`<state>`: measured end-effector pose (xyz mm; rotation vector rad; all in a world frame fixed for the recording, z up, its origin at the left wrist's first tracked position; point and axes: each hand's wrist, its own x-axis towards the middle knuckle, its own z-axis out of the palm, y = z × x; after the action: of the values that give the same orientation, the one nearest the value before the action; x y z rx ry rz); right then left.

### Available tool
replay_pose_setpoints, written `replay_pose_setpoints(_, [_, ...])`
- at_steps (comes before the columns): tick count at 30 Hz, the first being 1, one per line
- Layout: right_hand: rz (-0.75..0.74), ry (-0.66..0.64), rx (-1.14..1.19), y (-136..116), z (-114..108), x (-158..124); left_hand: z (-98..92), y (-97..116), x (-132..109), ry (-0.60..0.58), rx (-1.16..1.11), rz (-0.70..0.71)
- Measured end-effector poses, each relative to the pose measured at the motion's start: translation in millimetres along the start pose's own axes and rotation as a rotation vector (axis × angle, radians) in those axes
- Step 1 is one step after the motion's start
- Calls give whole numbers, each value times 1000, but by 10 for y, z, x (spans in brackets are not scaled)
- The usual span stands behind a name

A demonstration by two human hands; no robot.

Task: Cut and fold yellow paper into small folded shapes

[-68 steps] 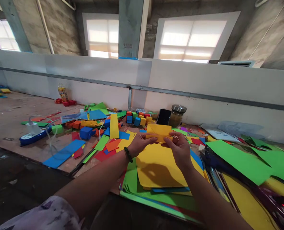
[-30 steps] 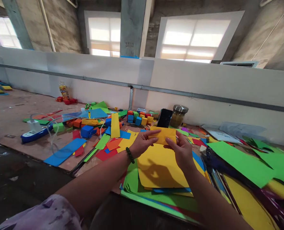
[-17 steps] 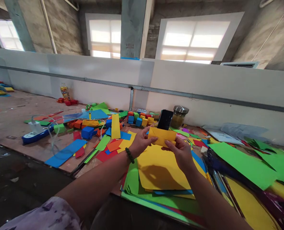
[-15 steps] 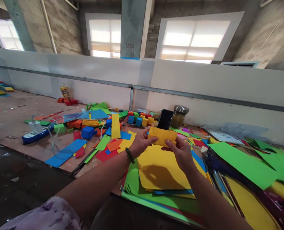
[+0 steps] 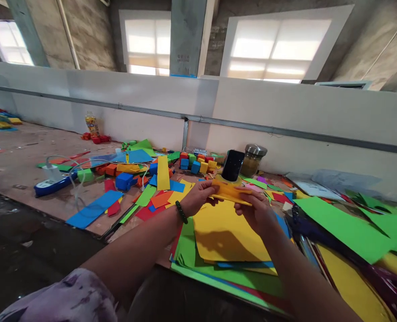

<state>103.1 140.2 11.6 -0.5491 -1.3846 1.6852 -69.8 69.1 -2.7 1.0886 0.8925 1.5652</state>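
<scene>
"Where is that folded yellow piece [image 5: 230, 191] sitting?"

"It's hanging above the yellow sheet [image 5: 232, 243], right between the two hands. Its long side is running crosswise, from one hand to the other, and its right end is dipping slightly."

"So which hand is lying nearer?"

"Neither. The left hand [image 5: 198, 199] is holding one end, the right hand [image 5: 260, 212] the other."

"Are the fingers [image 5: 254, 198] standing open?"

"No, on both hands they're gripping the piece, pinching it at its ends. Some fingertips are hiding behind it, so I can't tell how each is lying."

"And past it?"

"A dark phone [image 5: 234, 165] is leaning just beyond, with a lidded jar [image 5: 252, 162] standing beside it. Small coloured blocks [image 5: 195, 167] are clustering to the left of the phone, and green sheets [image 5: 346, 228] are lying on the right of the counter [image 5: 17, 161]."
</scene>
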Motion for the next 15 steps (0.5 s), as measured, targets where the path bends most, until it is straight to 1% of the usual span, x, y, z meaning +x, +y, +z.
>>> replay_pose_setpoints(4, [-111, 102, 111, 69, 121, -20, 132, -39, -23, -67, -176, 16])
replay_pose_setpoints(5, [-131, 111, 118, 99, 154, -35, 177, -59, -26, -77, -200, 26])
replay_pose_setpoints(7, [-168, 98, 71, 163, 210, -80, 258, -88, -25, -62, -251, 31])
replay_pose_setpoints(9, [-249, 85, -72, 219, 247, -137, 306, -86, -24, -36, -305, -9])
replay_pose_setpoints(12, [-395, 29, -391, 258, 269, -220, 319, -32, -40, 11, -372, -79])
replay_pose_setpoints(15, [-515, -75, -670, 247, 263, -267, 313, 17, -73, 35, -423, -59])
